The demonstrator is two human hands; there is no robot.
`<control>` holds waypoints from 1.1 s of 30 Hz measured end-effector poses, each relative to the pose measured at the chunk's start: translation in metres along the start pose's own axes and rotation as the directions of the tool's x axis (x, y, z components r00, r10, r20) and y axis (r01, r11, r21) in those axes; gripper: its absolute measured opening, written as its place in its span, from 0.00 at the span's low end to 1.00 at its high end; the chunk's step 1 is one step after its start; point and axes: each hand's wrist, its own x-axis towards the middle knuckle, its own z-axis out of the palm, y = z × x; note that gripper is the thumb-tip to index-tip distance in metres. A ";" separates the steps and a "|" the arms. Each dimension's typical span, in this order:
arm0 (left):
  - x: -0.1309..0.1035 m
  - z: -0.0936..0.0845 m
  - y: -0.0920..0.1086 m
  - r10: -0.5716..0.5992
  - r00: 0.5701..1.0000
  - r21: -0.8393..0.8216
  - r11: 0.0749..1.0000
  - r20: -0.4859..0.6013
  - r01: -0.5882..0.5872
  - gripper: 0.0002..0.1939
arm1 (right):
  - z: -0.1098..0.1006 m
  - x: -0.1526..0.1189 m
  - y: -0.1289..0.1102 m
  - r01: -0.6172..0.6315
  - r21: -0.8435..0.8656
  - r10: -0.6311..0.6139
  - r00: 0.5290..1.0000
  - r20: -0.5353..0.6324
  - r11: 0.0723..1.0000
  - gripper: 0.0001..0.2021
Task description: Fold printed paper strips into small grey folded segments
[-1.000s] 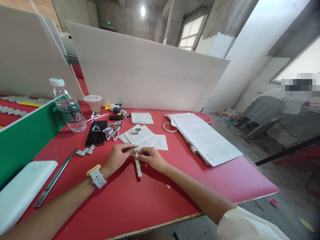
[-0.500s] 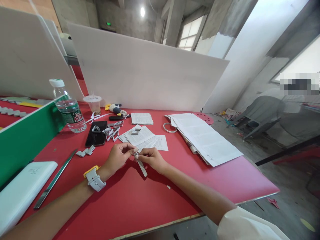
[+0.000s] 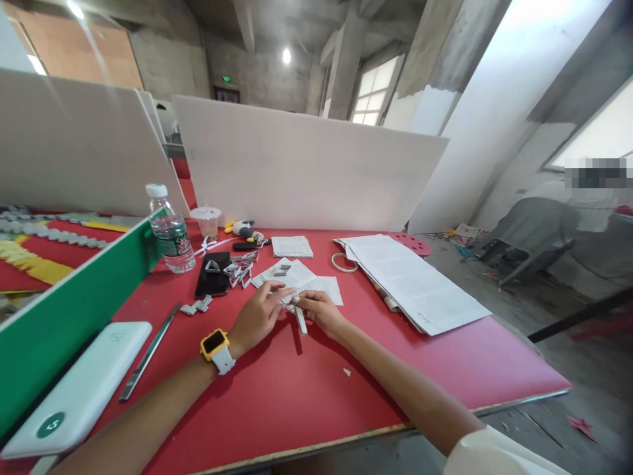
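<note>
A strip (image 3: 301, 322) is pinched by the right hand (image 3: 323, 311), over the table (image 3: 277, 409) near its front edge; the left hand's (image 3: 257, 318) grip cannot be told.

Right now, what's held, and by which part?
The right hand pinches a paper strip near its far end; its near end is free. Whether the left hand grips it can't be told.

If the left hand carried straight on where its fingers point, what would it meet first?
Probably the paper strip held in the right hand; the left hand looks very close to it, though depth is unclear.
</note>
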 end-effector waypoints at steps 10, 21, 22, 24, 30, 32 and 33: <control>0.000 -0.014 0.002 0.291 0.952 0.176 0.936 0.099 -0.304 0.13 | 0.024 0.015 0.011 0.043 0.216 -0.039 0.999 -0.024 0.975 0.14; -0.023 -0.022 -0.015 -0.393 0.909 -0.342 0.881 -0.142 0.327 0.08 | 0.081 0.026 0.018 0.138 0.332 -0.079 0.979 -0.187 0.933 0.14; -0.023 -0.023 -0.018 -0.445 0.889 -0.426 0.828 -0.105 0.364 0.09 | 0.084 0.028 0.019 0.149 0.335 -0.083 0.976 -0.203 0.930 0.15; -0.021 -0.023 -0.022 -0.497 0.864 -0.503 0.768 -0.080 0.396 0.12 | 0.087 0.032 0.021 0.159 0.347 -0.070 0.964 -0.256 0.924 0.16; -0.021 -0.022 -0.027 -0.596 0.800 -0.614 0.658 -0.070 0.437 0.19 | 0.084 0.039 0.025 0.141 0.350 -0.054 0.967 -0.247 0.926 0.14; -0.021 -0.022 -0.026 -0.638 0.768 -0.665 0.596 -0.053 0.449 0.20 | 0.082 0.040 0.026 0.136 0.360 -0.047 0.968 -0.245 0.923 0.14; -0.020 -0.022 -0.025 -0.658 0.752 -0.685 0.568 -0.044 0.457 0.20 | 0.082 0.041 0.026 0.131 0.364 -0.041 0.969 -0.243 0.922 0.13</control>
